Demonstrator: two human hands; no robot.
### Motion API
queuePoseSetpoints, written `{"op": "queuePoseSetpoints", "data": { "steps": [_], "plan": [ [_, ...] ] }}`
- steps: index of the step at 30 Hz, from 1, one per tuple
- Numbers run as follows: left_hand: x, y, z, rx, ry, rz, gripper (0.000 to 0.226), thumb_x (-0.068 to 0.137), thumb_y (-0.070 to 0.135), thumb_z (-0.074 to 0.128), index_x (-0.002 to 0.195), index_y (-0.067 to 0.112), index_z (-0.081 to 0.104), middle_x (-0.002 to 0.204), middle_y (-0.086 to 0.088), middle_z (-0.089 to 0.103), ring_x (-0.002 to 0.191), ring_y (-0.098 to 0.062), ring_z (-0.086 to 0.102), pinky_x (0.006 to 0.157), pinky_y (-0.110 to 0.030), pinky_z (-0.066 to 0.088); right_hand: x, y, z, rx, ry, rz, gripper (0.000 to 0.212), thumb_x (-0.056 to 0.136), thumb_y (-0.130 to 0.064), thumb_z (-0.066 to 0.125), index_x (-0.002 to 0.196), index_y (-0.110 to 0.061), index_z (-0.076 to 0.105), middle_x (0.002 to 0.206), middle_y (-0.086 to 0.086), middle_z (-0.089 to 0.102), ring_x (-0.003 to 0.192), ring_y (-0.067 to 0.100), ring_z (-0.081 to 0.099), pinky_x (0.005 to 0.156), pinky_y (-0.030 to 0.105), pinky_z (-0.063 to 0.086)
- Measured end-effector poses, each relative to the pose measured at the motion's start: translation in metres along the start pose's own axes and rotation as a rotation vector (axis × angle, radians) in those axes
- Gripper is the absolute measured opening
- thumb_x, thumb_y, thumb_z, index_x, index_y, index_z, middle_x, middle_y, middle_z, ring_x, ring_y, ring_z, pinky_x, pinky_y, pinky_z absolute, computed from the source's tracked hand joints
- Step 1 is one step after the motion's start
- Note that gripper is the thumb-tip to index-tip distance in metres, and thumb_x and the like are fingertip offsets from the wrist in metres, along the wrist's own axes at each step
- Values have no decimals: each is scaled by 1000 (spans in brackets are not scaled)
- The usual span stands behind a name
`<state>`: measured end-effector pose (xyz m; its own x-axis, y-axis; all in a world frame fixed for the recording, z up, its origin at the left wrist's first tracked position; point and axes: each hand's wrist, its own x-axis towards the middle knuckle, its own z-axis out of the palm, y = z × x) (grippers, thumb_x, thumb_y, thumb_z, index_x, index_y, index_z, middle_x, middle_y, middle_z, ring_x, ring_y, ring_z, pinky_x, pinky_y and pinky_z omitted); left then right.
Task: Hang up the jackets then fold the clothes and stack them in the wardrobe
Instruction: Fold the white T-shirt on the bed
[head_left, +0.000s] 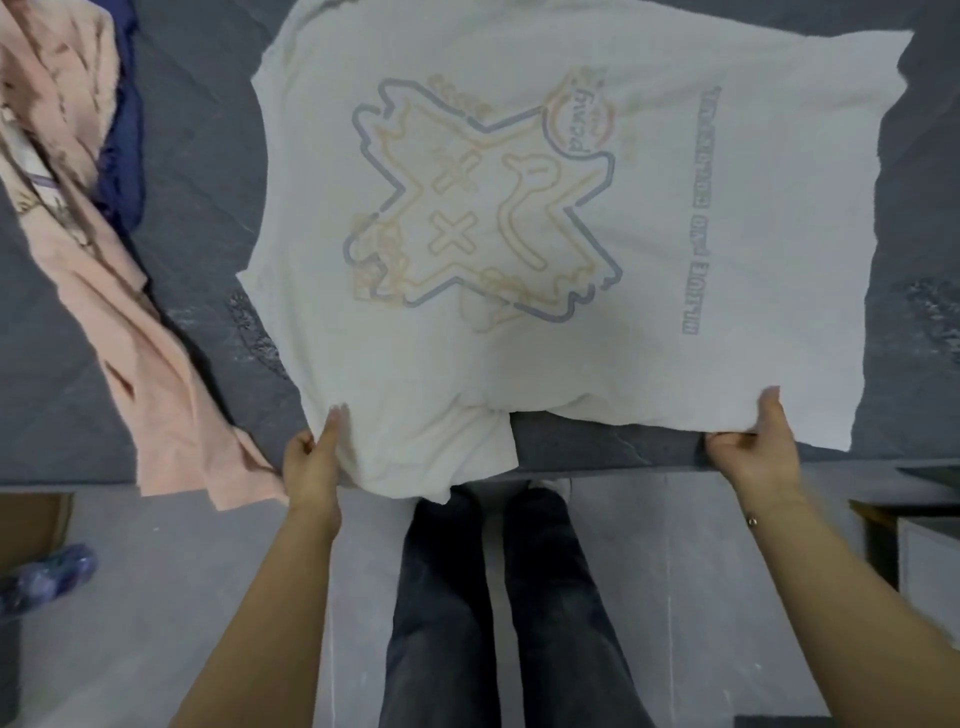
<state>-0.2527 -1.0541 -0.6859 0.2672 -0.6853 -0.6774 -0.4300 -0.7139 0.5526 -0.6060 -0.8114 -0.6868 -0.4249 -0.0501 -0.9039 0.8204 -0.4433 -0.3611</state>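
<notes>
Head view, folding stage. A white cotton T-shirt with a faint orange-and-grey outline print (519, 218) lies spread print-side up on the dark grey bed cover (197, 156), one side running along the near edge of the bed so that I can reach it without leaning. My left hand (311, 462) pinches the near left part of the shirt, thumb laid on top of the cloth and fingers curled beneath; my right hand (753, 441) grips the near right part in the same way. The two hands stand well apart, which I judge keeps the side taut and level, ready for a fold carried away from me across the print. Between them a short sleeve (467, 447) hangs over the bed edge toward the pale floor (156, 597); I would tuck it in before creasing, or it may bunch inside the fold. At the left, a crumpled pale pink garment (104, 260) lies over a dark navy garment (124, 145), apart from the shirt and presumably awaiting their turn. No wardrobe is in view, so I judge stacking is some way off.
</notes>
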Motion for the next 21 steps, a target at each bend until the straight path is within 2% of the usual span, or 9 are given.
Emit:
{"op": "queuePoseSetpoints", "data": {
  "steps": [2, 4, 6, 8, 12, 15, 17, 21],
  "plan": [
    [6, 2, 4, 42, -25, 29, 27, 95, 35, 60, 103, 9, 59, 105, -5, 65, 94, -22, 59, 87, -35, 48, 2, -4, 3, -42, 23, -24, 37, 89, -33, 70, 121, -14, 66, 115, 3, 72, 103, 16, 70, 95, 32, 54],
    [10, 2, 2, 113, 13, 126, 30, 101, 27, 52, 117, 2, 57, 117, -14, 62, 100, -24, 57, 87, -34, 46, 1, -12, 3, -109, 45, -79, 37, 88, -35, 70, 120, -16, 67, 114, 1, 72, 104, 14, 69, 93, 31, 55],
    [13, 0, -9, 154, 126, 203, 30, 102, 25, 49, 117, 0, 54, 117, -20, 61, 103, -29, 59, 87, -35, 45, -2, -24, -6, -141, 74, -159, 38, 88, -36, 70, 121, -18, 65, 114, -2, 72, 103, 10, 69, 90, 29, 56],
    [15, -2, -21, 192, 156, 226, 31, 101, 26, 50, 114, -2, 55, 117, -22, 62, 108, -35, 59, 87, -37, 44, -2, -35, -19, -181, 125, -208, 35, 89, -36, 69, 120, -19, 65, 113, -5, 72, 100, 7, 69, 88, 26, 56],
    [14, -4, -22, 321, -16, 70, 40, 98, 38, 53, 114, 2, 57, 120, -19, 61, 103, -32, 57, 85, -36, 43, 4, -41, -38, -278, 213, -153, 14, 95, -30, 62, 103, -19, 65, 109, -5, 70, 96, 7, 68, 93, 26, 53],
    [9, -3, -21, 217, -181, -20, 48, 91, 44, 65, 120, 6, 61, 121, -10, 66, 109, -28, 62, 98, -40, 48, 6, -40, -40, -325, 187, -155, 18, 92, -34, 65, 104, -20, 67, 100, -7, 75, 95, 6, 70, 89, 24, 55],
    [9, -8, -25, 199, -236, -23, 46, 90, 37, 67, 125, 8, 61, 122, -7, 66, 112, -27, 62, 101, -44, 47, 9, -44, -43, -301, 199, -194, 20, 93, -35, 64, 106, -20, 66, 100, -7, 75, 94, 6, 70, 88, 24, 55],
    [10, -18, -31, 252, -22, 55, 36, 96, 32, 60, 117, 2, 57, 115, -15, 64, 104, -34, 61, 85, -40, 48, 14, -58, -56, -268, 243, -238, 17, 96, -33, 60, 107, -21, 63, 111, -7, 69, 85, 3, 70, 87, 22, 55]
  ]
}}
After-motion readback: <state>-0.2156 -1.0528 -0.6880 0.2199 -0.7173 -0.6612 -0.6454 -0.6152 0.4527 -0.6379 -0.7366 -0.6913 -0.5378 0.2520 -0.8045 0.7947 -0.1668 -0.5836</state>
